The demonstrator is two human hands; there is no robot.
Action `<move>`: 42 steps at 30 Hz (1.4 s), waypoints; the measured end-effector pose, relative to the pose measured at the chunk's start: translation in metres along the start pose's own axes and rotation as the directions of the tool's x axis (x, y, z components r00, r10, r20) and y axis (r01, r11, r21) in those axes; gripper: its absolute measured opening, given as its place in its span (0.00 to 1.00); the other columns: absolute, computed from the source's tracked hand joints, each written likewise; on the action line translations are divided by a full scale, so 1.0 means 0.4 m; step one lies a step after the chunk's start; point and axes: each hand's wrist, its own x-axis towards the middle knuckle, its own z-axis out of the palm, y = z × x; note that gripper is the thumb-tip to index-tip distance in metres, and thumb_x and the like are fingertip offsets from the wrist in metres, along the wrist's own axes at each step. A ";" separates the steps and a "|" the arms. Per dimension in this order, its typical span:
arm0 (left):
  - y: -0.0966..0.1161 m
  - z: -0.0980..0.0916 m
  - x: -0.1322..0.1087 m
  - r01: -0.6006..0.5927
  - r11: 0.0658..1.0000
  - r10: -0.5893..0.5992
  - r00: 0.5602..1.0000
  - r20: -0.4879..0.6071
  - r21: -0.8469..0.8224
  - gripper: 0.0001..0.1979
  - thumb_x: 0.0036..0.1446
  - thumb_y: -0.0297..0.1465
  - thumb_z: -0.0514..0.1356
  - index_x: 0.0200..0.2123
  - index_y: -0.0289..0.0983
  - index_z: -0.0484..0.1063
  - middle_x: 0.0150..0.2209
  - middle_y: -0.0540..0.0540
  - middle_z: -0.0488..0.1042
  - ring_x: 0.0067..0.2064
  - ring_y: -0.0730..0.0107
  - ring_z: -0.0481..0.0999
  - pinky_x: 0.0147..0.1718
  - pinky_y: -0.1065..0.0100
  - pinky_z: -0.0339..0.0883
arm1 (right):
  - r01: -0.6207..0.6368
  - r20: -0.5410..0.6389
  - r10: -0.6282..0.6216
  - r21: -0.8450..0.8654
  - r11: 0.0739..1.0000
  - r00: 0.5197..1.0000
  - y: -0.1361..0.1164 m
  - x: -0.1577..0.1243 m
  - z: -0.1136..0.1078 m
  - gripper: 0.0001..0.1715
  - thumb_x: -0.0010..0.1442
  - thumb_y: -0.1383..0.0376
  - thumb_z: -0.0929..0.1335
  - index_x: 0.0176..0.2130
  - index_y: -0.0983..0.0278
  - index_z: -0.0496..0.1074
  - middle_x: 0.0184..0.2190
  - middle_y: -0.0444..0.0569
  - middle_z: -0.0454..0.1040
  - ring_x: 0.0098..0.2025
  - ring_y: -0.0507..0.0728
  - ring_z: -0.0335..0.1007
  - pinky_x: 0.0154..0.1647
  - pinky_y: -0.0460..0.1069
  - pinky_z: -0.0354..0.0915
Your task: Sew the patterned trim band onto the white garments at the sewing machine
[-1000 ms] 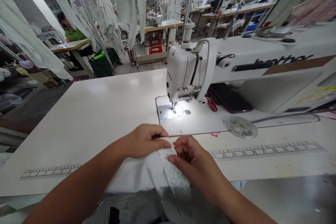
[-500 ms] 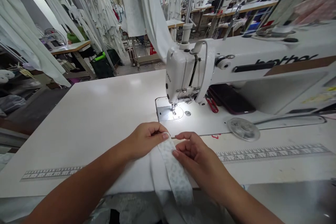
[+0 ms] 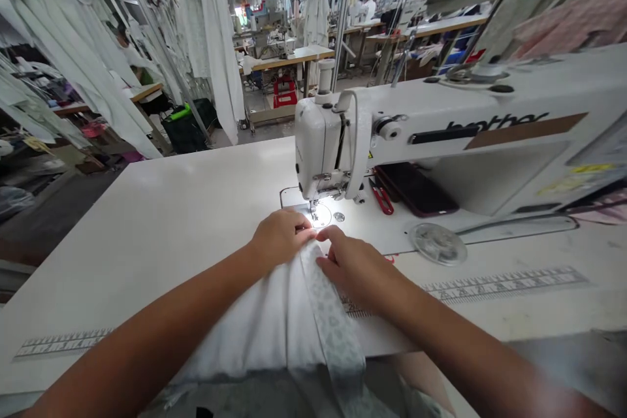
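A pale strip of fabric with a spotted print (image 3: 330, 307) runs from the sewing machine (image 3: 321, 150) down over the table's front edge. Beside it on the left, white cloth (image 3: 264, 320) lies in soft folds. My left hand (image 3: 280, 236) pinches the strip's far end between thumb and fingers, just in front of the presser foot (image 3: 313, 209). Close by, my right hand (image 3: 355, 268) is closed at the strip's right edge, index finger at its tip and thumb lower down. The fingertips partly hide the cloth's end.
Red thread snips (image 3: 382, 198) and a dark phone (image 3: 416, 189) lie under the machine arm. A clear plastic disc (image 3: 438, 243) rests right of my right hand. A ruler tape (image 3: 504, 285) runs along the front of the white table (image 3: 161, 228). Hanging garments stand behind.
Both hands have moved forward with the fabric, closer to the presser foot. My right fingers have closed in on the strip's tip. The view has shifted, with the machine now further left.
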 end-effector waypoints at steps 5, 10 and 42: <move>0.027 0.022 -0.025 -0.203 0.898 0.212 0.977 0.021 0.390 0.07 0.59 0.24 0.55 0.30 0.35 0.71 0.34 0.43 0.71 0.39 0.61 0.69 0.38 0.62 0.66 | 0.214 0.026 -0.212 -0.113 0.970 0.977 0.016 0.008 -0.027 0.04 0.61 0.66 0.69 0.38 0.62 0.75 0.33 0.50 0.75 0.39 0.62 0.71 0.34 0.53 0.62; 0.045 0.061 -0.098 -0.242 0.821 0.278 0.961 0.008 0.516 0.10 0.59 0.19 0.50 0.36 0.33 0.70 0.35 0.40 0.71 0.39 0.58 0.69 0.37 0.59 0.68 | 0.504 -0.020 -0.518 -0.200 0.840 0.855 0.041 -0.027 -0.017 0.20 0.56 0.63 0.74 0.48 0.67 0.73 0.45 0.55 0.74 0.50 0.66 0.66 0.46 0.59 0.66; 0.042 0.075 -0.014 -0.175 0.797 0.214 0.977 0.001 0.578 0.11 0.59 0.18 0.49 0.29 0.35 0.66 0.33 0.43 0.69 0.37 0.61 0.69 0.37 0.61 0.69 | 0.514 -0.114 -0.559 -0.278 0.812 0.821 0.106 0.043 -0.030 0.21 0.60 0.60 0.71 0.50 0.68 0.72 0.51 0.47 0.75 0.55 0.63 0.63 0.51 0.60 0.63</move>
